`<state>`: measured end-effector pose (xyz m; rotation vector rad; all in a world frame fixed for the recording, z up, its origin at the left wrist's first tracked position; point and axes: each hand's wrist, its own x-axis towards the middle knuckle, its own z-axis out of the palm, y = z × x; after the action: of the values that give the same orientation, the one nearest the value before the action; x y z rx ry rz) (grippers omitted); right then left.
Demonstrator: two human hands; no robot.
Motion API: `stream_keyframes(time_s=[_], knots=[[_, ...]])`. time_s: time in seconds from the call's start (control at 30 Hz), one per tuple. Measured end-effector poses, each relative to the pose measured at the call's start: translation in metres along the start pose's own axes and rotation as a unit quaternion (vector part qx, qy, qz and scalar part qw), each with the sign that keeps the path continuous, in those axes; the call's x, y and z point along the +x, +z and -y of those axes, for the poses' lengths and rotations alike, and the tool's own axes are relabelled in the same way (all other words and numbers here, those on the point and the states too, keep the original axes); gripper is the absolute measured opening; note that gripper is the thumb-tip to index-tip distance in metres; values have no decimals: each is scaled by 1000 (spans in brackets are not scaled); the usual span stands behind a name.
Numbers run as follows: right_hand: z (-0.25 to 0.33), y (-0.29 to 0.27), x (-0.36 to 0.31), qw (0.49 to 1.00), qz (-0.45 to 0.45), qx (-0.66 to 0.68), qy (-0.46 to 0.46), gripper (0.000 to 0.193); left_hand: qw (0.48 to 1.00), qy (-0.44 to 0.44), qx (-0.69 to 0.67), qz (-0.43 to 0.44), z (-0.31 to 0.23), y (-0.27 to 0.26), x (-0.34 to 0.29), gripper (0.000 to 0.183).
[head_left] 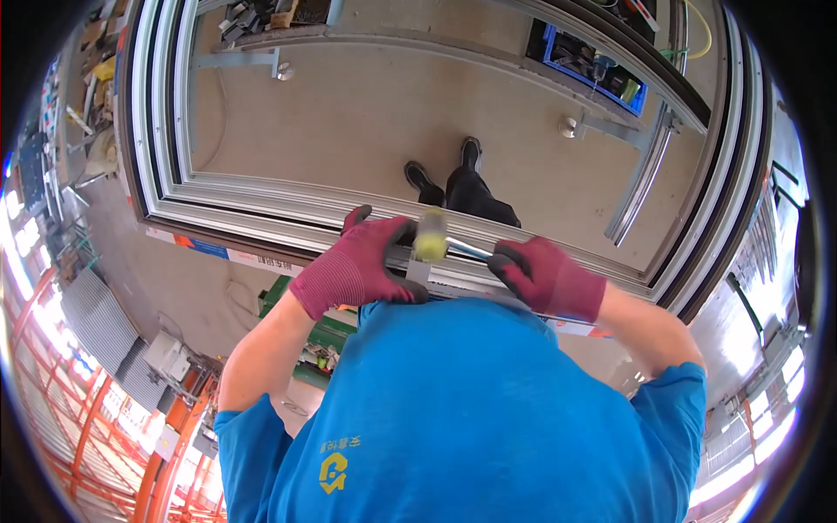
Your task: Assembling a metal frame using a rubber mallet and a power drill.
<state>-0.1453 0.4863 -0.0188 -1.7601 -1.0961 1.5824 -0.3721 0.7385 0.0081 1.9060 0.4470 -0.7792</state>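
Note:
My right hand (538, 273), in a maroon glove with dark fingertips, is closed round the handle of a mallet (431, 237). Its yellow-green head is blurred and hangs over the near rail of a large silver metal frame (288, 206). On that rail, my left hand (365, 264) wears a matching glove. Its thumb and fingers bend around a small silver metal piece (418, 271), just below the mallet head. Part of this piece is hidden by the glove and the mallet, so its full shape does not show.
Beyond the frame's opening, a blue crate (595, 70) holds tools at the far right. Metal parts (248, 21) lie at the far left. Two support legs with round feet (284, 71) stand inside the frame's outline. Green containers (327, 336) sit behind my left arm.

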Motion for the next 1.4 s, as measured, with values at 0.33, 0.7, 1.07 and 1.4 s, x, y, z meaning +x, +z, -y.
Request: stream_keyframes(time_s=[0.33,0.7,1.07,1.4], knots=[[15,-25,13,997,80,-5,-8,20,1000,5,-1,-4,7,4,1,104],[-9,-14,34,997,67,-29,-13,34,999,27,27,-5,11,5,-1,109],[-21,-6,27,961,-215,158,71,39,999,14,30,12,1,2,-2,103],[-3,-38,43,971,-61,220,64,37,998,39,-29,-37,8,-1,3,90]])
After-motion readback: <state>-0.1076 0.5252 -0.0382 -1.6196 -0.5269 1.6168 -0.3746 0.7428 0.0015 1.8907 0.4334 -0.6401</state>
